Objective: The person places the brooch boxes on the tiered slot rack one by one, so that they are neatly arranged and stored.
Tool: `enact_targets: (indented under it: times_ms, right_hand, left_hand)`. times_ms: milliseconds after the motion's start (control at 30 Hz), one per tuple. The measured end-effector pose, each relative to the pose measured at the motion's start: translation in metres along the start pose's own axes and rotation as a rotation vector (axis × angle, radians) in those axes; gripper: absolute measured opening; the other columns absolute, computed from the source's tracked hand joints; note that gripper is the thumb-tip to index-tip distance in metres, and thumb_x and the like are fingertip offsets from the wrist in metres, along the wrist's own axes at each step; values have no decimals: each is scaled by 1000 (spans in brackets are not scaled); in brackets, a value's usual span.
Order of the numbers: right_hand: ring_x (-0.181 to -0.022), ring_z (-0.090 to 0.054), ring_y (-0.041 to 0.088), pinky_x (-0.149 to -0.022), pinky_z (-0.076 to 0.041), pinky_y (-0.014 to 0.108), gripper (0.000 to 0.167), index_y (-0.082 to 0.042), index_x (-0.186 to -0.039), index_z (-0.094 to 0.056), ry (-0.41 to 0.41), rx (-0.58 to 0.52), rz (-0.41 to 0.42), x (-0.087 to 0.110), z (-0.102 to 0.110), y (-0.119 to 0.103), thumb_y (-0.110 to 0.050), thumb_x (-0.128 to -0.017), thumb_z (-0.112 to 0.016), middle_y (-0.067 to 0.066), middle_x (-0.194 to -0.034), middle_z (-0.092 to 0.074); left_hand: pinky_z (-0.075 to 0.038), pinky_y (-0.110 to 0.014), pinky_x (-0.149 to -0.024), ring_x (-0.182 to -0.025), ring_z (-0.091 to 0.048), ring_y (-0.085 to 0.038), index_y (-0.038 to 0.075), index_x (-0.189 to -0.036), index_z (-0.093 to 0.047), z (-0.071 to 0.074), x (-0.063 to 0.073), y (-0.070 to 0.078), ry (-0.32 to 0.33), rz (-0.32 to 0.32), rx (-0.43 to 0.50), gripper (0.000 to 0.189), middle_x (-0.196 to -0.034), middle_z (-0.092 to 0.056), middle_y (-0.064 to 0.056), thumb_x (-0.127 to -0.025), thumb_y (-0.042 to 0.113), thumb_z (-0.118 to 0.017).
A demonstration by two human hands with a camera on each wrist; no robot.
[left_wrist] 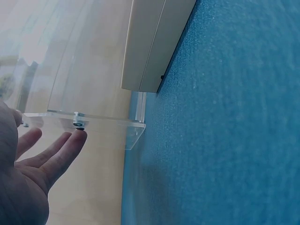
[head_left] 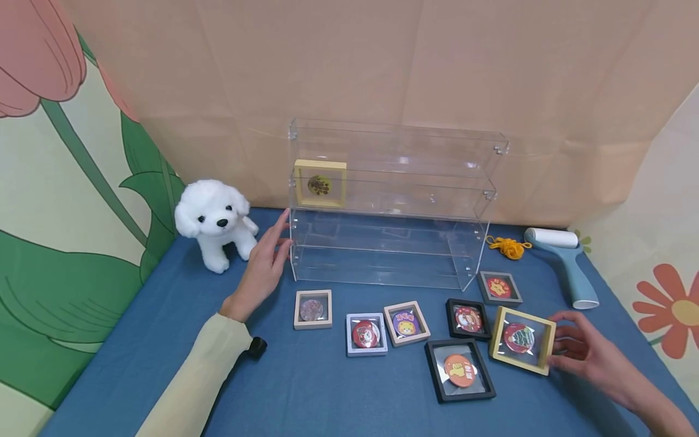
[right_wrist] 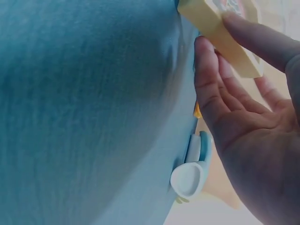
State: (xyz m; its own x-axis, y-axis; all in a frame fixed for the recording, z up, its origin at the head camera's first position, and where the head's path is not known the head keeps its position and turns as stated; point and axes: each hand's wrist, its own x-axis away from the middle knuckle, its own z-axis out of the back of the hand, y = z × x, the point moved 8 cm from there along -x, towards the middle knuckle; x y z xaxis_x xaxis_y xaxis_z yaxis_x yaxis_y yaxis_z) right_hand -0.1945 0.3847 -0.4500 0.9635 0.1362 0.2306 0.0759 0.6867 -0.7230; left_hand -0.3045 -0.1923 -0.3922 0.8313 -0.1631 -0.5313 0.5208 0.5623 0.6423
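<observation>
A clear acrylic display shelf [head_left: 382, 214] stands at the back of the table, holding one yellow-framed display case [head_left: 320, 184] at the left of its upper tier. My left hand [head_left: 264, 261] rests its extended fingers against the shelf's left side; the left wrist view shows the fingertips near a metal screw [left_wrist: 78, 124]. My right hand [head_left: 587, 349] pinches the right edge of another yellow display frame [head_left: 519, 338] with a red and green round badge inside. In the right wrist view, the thumb lies on this frame's face [right_wrist: 220, 35], fingers behind it.
Several smaller framed badges lie before the shelf, among them a black frame [head_left: 460, 371], a white frame [head_left: 366, 334] and a grey frame [head_left: 499, 287]. A white plush dog [head_left: 215, 221] sits left. A lint roller [head_left: 570, 267] and yellow cord [head_left: 509, 247] lie right.
</observation>
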Motion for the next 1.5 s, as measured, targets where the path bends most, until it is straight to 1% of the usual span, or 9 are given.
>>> enact_targets:
  times_ms: [100, 200, 367, 733, 900, 1033, 1100, 1333, 1500]
  right_hand:
    - [-96, -66, 30, -71, -58, 29, 70, -3, -140, -34, 56, 27, 20, 3, 3, -2, -12, -89, -80, 27, -122, -59]
    - [-87, -66, 26, -67, -58, 30, 56, -4, -138, -39, 109, 45, 37, 7, 6, -5, -12, -94, -74, 28, -122, -59]
    - [-76, -66, 21, -65, -58, 28, 43, -5, -133, -45, 175, 71, 54, 10, 8, -8, -16, -99, -68, 27, -120, -60]
    - [-75, -67, 20, -63, -57, 27, 38, -4, -130, -49, 236, 87, 95, 14, 8, -17, -11, -98, -69, 24, -117, -63]
    - [-76, -67, 21, -64, -57, 26, 38, -5, -130, -51, 235, 76, 103, 16, 8, -17, -10, -97, -70, 18, -113, -66]
    - [-78, -68, 19, -64, -58, 27, 38, -5, -128, -52, 263, 87, 124, 19, 9, -22, -10, -96, -71, 16, -112, -67]
    - [-80, -68, 16, -63, -58, 28, 37, -6, -127, -53, 287, 102, 136, 20, 9, -25, -10, -96, -72, 17, -112, -66]
    - [-89, -64, -1, -65, -60, 29, 34, -8, -125, -56, 328, 97, 157, 25, 11, -37, -13, -96, -72, 5, -111, -67]
    - [-91, -63, -5, -67, -59, 25, 33, -9, -125, -56, 339, 92, 182, 30, 11, -48, -12, -96, -72, -4, -111, -67]
  left_hand:
    - [-52, -39, -72, -106, -67, -28, 35, -163, -19, 0, 0, -1, -1, 7, 4, 70, -143, -51, -17, -107, 7, -50]
    - [-52, -39, -73, -106, -67, -28, 36, -163, -19, 0, 1, -1, -1, 14, 6, 70, -143, -51, -17, -107, 7, -50]
    - [-52, -40, -72, -106, -67, -29, 33, -163, -20, 1, 1, 0, 8, 4, 3, 69, -142, -51, -18, -107, 7, -50]
    - [-53, -42, -74, -106, -67, -29, 33, -163, -19, 1, 1, -2, 14, -2, -9, 68, -142, -51, -18, -107, 9, -50]
    - [-54, -44, -75, -106, -67, -31, 30, -163, -22, 2, 0, 0, 17, -10, 9, 67, -141, -51, -19, -107, 8, -51]
    - [-56, -47, -79, -108, -67, -34, 28, -163, -23, 2, -1, 1, 20, -16, 11, 66, -141, -52, -20, -107, 7, -50]
    - [-55, -48, -80, -108, -67, -35, 28, -163, -22, 2, -2, 1, 18, -16, 9, 66, -141, -51, -20, -107, 7, -50]
    - [-55, -48, -80, -110, -66, -35, 29, -163, -22, 1, -1, 0, 8, -10, 14, 66, -143, -50, -19, -107, 8, -49]
    - [-55, -45, -78, -110, -66, -32, 31, -163, -21, 0, -1, 0, 3, 2, 15, 67, -144, -50, -17, -107, 8, -50]
